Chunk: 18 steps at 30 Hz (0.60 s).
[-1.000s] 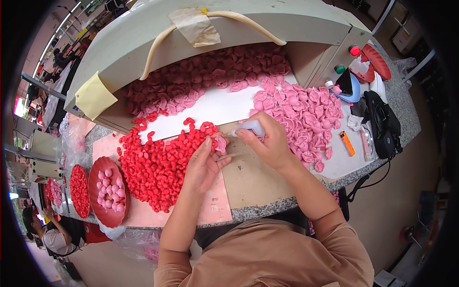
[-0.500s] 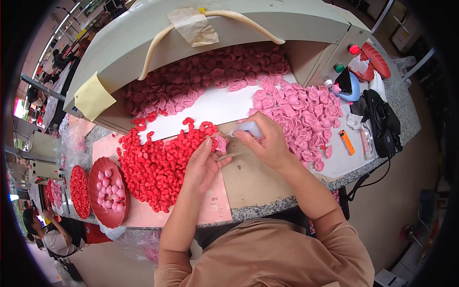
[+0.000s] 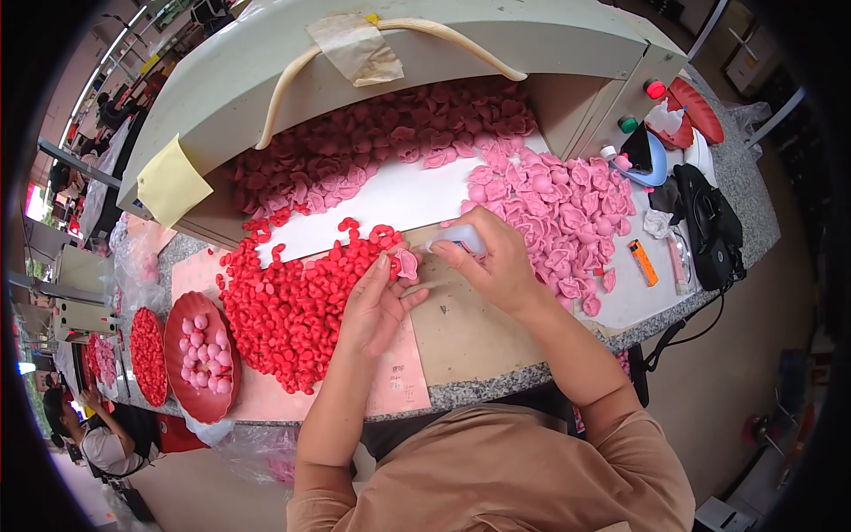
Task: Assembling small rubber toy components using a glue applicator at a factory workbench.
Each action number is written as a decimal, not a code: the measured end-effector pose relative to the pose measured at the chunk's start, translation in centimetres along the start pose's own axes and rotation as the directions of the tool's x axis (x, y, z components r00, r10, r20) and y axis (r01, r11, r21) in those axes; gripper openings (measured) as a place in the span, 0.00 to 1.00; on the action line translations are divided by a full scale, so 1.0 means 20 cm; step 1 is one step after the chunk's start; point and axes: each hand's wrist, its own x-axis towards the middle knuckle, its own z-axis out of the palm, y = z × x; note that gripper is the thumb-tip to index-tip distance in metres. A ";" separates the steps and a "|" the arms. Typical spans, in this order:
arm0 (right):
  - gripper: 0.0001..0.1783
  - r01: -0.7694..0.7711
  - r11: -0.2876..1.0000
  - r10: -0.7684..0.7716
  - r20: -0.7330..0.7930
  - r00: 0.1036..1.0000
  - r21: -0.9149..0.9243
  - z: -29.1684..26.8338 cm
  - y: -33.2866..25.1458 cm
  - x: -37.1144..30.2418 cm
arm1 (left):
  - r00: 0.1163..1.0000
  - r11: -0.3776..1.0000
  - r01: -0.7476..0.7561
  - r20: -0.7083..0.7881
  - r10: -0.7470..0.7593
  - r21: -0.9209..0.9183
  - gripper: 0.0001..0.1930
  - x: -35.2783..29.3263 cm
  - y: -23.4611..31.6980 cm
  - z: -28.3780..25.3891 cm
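Note:
Between the thumb and fingers of my left hand [image 3: 377,306] is a small pink cupped piece shaped like a petal shell [image 3: 406,264]. My right hand [image 3: 492,262] grips a small clear squeeze bottle [image 3: 463,238], its nozzle pointing left, close to the pink piece. Whether nozzle and piece touch I cannot tell. Beside my left hand spreads a heap of small glossy red pieces [image 3: 288,310]. Right of my right hand lies a pile of similar pink cupped pieces [image 3: 558,208].
A grey hooded machine [image 3: 532,44] stands behind, more pink pieces [image 3: 417,129] inside. Left are a red scalloped dish [image 3: 204,403] with pink balls and a dish of red pieces [image 3: 147,355]. Right lie an orange box [image 3: 644,264] and a black bag [image 3: 709,230]. Another person [image 3: 102,434] sits far left.
The bottle's nozzle has drawn slightly away from the pink piece, and that piece is tilted a little differently. Both hands otherwise stay almost in place.

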 end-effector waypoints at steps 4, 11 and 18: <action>0.11 -0.002 1.000 0.002 -0.004 1.000 0.003 0.00 0.00 0.00 | 1.000 1.000 0.000 0.002 0.000 -0.001 0.17 0.00 0.00 -0.01; 0.11 0.048 0.999 -0.048 0.002 0.999 -0.020 0.00 0.00 -0.01 | 1.000 1.000 -0.017 0.020 0.017 -0.003 0.19 0.00 -0.01 -0.01; 0.11 0.088 0.994 -0.088 0.009 0.996 -0.061 0.00 0.00 0.00 | 0.999 1.000 -0.031 0.026 0.030 0.005 0.20 0.00 -0.01 -0.03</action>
